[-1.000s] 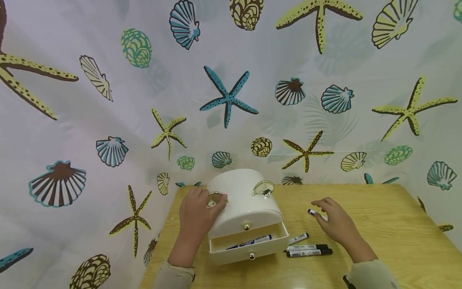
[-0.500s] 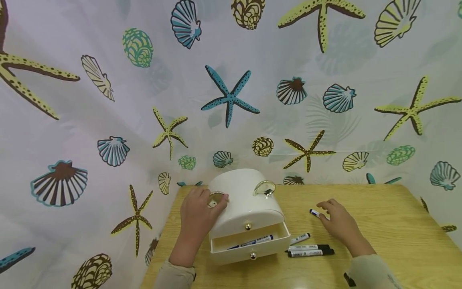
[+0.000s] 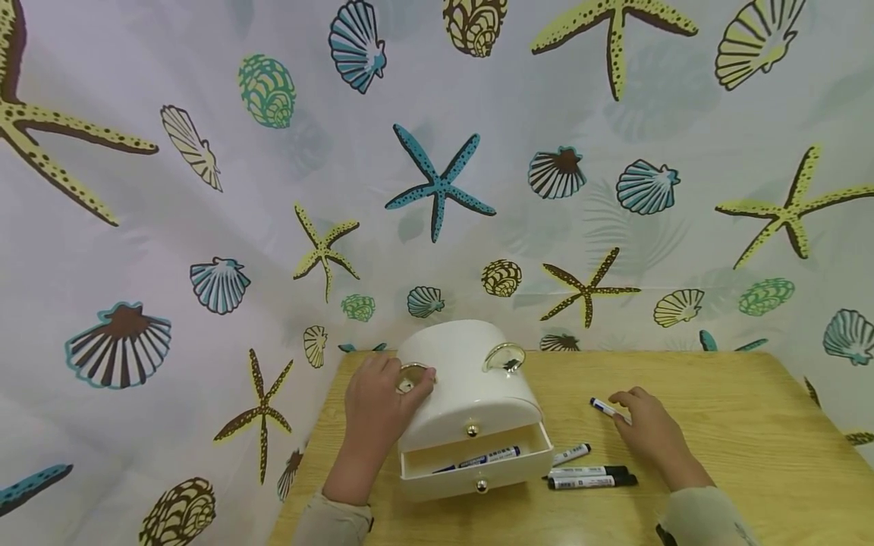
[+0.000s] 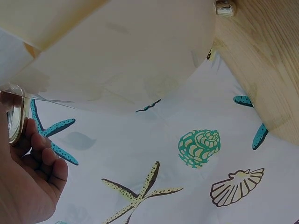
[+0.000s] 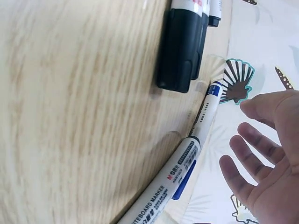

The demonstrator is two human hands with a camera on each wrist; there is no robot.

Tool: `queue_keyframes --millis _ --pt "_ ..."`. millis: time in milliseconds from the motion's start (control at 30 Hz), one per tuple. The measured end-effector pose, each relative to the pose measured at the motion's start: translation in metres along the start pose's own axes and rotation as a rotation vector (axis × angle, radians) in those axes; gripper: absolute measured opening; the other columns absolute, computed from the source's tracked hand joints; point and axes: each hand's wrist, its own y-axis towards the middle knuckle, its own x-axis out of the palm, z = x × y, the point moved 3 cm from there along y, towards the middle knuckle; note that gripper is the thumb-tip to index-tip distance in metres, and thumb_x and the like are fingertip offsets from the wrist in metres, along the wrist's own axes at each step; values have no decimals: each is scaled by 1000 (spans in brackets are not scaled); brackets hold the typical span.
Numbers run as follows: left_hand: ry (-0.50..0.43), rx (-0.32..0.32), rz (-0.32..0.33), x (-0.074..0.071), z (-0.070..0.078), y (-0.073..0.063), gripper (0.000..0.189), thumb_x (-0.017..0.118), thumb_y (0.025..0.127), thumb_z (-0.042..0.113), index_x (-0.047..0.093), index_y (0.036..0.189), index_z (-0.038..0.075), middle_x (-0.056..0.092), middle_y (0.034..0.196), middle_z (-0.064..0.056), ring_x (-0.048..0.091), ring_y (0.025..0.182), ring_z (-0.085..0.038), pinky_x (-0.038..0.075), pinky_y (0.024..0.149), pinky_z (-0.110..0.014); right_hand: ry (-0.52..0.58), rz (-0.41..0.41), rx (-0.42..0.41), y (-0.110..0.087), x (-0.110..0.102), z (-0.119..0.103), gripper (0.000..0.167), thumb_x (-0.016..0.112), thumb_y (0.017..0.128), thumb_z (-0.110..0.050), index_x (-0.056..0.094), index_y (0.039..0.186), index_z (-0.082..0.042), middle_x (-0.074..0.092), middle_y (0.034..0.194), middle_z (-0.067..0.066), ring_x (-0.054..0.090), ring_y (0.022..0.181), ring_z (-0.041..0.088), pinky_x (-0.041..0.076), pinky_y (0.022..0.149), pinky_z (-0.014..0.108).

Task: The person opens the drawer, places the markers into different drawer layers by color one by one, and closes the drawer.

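A white box with a rounded top has two gold ring handles. My left hand grips the left ring handle, its fingers curled through it in the left wrist view. The lower drawer is pulled out and holds a blue whiteboard marker. My right hand is over the table beside a blue-ended white marker. In the right wrist view, its fingers are spread and loosely bent, with nothing between them. A whiteboard marker lies nearby.
Two black-capped markers lie to the right of the drawer. Behind them, another white marker lies close to the box. The wooden table meets a hanging sheet printed with shells and starfish.
My right hand has drawn back slightly to the right and lower, beside the blue-ended marker. The left hand stays on the ring handle. The whole head view has shifted a little.
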Motion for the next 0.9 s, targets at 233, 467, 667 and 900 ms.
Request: queue_keyframes --millis 233,467,667,900 --pt "-12 -7 0 1 0 0 51 74 94 53 52 67 15 57 76 2 49 67 -16 40 56 -29 -9 -4 8 3 7 4 33 70 98 -9 68 129 1 65 123 25 63 110 47 53 88 65" --pt "3 -8 -2 1 -1 0 53 76 92 54 52 67 14 58 77 1 48 67 -17 39 56 -28 12 -18 2 7 14 10 36 68 99 -8 66 132 5 64 127 29 61 118 52 50 95 68" --pt "6 -3 7 2 -2 0 54 77 92 54 51 66 14 57 75 1 47 66 -17 38 55 -28 19 -30 2 10 17 15 36 68 99 -8 65 132 6 64 128 29 62 119 53 50 97 68" --pt "1 -17 -10 1 0 0 53 76 92 54 52 67 13 57 75 0 48 67 -17 39 56 -28 14 -51 8 12 21 19 36 66 100 -7 65 133 7 64 128 31 62 119 53 51 96 68"
